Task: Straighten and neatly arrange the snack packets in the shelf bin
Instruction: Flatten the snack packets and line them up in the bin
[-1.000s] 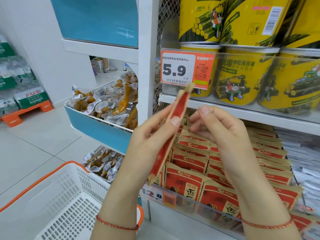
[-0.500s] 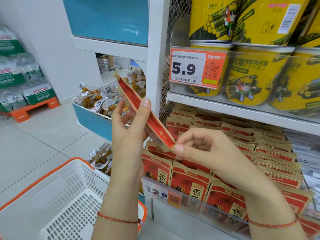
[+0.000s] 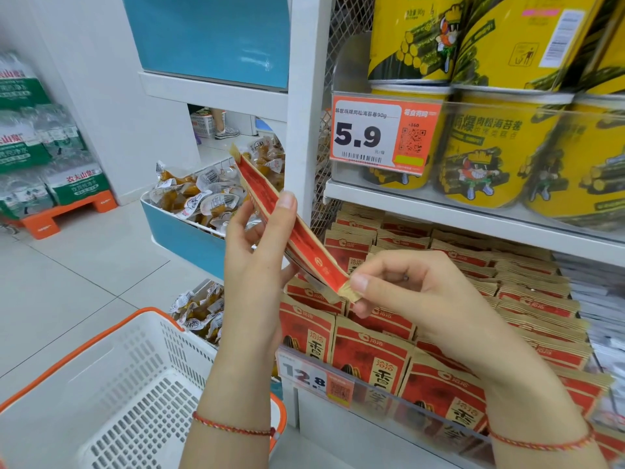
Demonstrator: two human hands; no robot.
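Red-and-kraft snack packets (image 3: pixel 287 228), a thin stack seen edge-on, are held tilted above the shelf bin (image 3: pixel 389 394). Left hand (image 3: pixel 257 265) grips the stack's middle; right hand (image 3: pixel 406 292) pinches its lower tan corner.

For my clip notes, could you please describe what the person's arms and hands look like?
Both forearms are bare, with no sleeves in view. The left hand and right hand wear no gloves or rings. Each wrist carries a thin red braided cord bracelet.
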